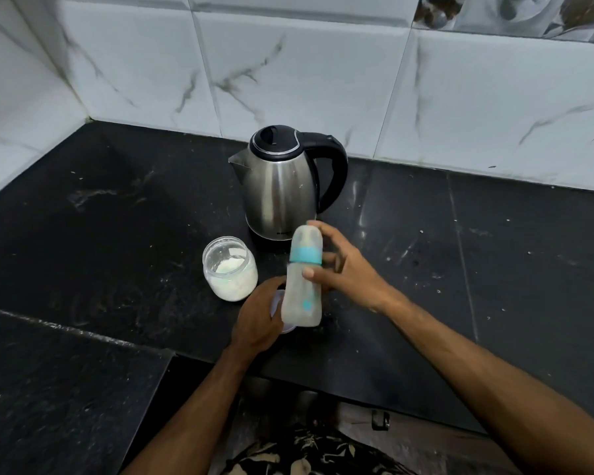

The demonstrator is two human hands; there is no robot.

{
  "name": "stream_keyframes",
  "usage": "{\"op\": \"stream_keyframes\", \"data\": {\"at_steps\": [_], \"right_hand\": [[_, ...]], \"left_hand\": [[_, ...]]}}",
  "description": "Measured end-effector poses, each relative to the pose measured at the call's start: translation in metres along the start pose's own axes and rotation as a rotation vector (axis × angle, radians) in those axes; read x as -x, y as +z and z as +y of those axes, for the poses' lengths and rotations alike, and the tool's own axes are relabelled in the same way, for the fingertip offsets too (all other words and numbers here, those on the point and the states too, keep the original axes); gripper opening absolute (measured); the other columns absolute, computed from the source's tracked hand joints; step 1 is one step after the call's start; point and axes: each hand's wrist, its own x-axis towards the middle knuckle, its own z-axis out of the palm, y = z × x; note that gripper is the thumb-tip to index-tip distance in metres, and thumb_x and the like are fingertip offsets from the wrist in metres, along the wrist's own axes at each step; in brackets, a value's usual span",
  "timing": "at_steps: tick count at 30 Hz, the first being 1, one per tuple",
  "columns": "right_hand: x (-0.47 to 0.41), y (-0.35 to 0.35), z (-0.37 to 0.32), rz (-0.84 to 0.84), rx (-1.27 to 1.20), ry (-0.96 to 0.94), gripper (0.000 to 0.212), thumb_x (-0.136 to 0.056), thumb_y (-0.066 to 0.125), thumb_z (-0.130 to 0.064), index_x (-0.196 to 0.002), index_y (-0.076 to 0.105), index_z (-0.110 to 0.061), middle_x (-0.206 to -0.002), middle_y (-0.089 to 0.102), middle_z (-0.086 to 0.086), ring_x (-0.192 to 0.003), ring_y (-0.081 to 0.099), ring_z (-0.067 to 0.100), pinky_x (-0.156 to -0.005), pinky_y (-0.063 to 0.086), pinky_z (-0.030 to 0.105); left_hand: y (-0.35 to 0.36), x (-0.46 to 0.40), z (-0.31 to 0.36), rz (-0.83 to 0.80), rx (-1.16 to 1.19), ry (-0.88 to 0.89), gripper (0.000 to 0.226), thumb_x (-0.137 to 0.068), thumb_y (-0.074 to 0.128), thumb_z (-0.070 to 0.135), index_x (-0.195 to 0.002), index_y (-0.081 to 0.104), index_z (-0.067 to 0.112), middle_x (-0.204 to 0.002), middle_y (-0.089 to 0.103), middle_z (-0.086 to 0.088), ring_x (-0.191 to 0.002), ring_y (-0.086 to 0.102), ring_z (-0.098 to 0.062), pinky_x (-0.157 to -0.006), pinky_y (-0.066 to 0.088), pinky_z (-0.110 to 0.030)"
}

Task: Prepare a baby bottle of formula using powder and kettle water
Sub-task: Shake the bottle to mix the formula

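— Steel kettle [282, 186] stood at the back by the tiled wall [288, 63], lid down. I had the baby bottle [304, 279] upright in front of it, above the black counter [117, 234], right hand [343, 269] clamped round its body under the teal collar [306, 257], cap on.

— And your left?

— Left hand [258, 317] was curled low beside the bottle's base, over a pale lid-like thing [277, 299]; I couldn't tell whether it was gripping.

— Risk?

— 2. The open jar of powder [229, 270] sat just beside my left knuckles; a careless elbow could tip it. And the counter's front edge ran close under both wrists, so a bottle set down too near could drop.

— Room?

— Plenty of bare counter to the right, also far left.
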Motion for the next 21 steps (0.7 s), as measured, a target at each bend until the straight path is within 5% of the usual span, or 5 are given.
{"op": "stream_keyframes", "data": {"at_steps": [2, 6, 12, 17, 21], "right_hand": [[-0.002, -0.005, -0.004, 0.052, -0.044, -0.016, 0.07, -0.086, 0.075, -0.013, -0.14, 0.037, -0.036, -0.108, 0.074, -0.004, -0.1, 0.072, 0.022, -0.071, 0.06, 0.034], [-0.019, -0.022, -0.021, 0.508, -0.346, -0.067, 0.063, -0.092, 0.065, -0.016, -0.145, 0.032, -0.026, -0.102, 0.073, 0.002, -0.094, 0.073, 0.024, -0.064, 0.061, 0.037], [0.0, -0.001, -0.003, -0.002, -0.008, -0.023, 0.071, -0.087, 0.074, -0.012, -0.141, 0.034, -0.035, -0.109, 0.073, -0.003, -0.1, 0.072, 0.022, -0.071, 0.06, 0.03], [-0.021, -0.015, -0.018, 0.433, -0.349, -0.084, 0.063, -0.09, 0.066, -0.018, -0.143, 0.033, -0.027, -0.098, 0.076, -0.004, -0.098, 0.072, 0.024, -0.07, 0.062, 0.044], [-0.009, -0.007, -0.009, 0.182, -0.142, -0.035, 0.064, -0.089, 0.071, -0.019, -0.138, 0.035, -0.038, -0.103, 0.075, -0.005, -0.095, 0.073, 0.02, -0.065, 0.06, 0.032]], "left_hand": [[0.001, 0.0, -0.001, 0.031, -0.006, -0.003, 0.046, -0.087, 0.059, 0.036, -0.127, 0.057, 0.014, -0.122, 0.063, -0.001, -0.111, 0.06, -0.016, -0.096, 0.046, -0.031], [0.003, 0.0, 0.0, 0.085, -0.059, -0.011, 0.041, -0.095, 0.047, 0.035, -0.129, 0.058, 0.015, -0.128, 0.061, 0.004, -0.119, 0.056, -0.01, -0.104, 0.04, -0.025], [0.001, 0.001, 0.0, 0.028, -0.002, 0.002, 0.046, -0.087, 0.053, 0.05, -0.126, 0.057, 0.026, -0.119, 0.06, 0.011, -0.107, 0.058, -0.006, -0.094, 0.041, -0.016], [0.003, 0.001, -0.003, 0.088, -0.074, -0.01, 0.04, -0.095, 0.047, 0.037, -0.128, 0.058, 0.017, -0.127, 0.062, 0.006, -0.116, 0.056, -0.007, -0.103, 0.039, -0.02], [0.002, 0.0, 0.0, 0.077, -0.066, 0.002, 0.04, -0.094, 0.047, 0.041, -0.123, 0.06, 0.016, -0.118, 0.062, 0.008, -0.109, 0.058, -0.009, -0.093, 0.038, -0.013]]}}
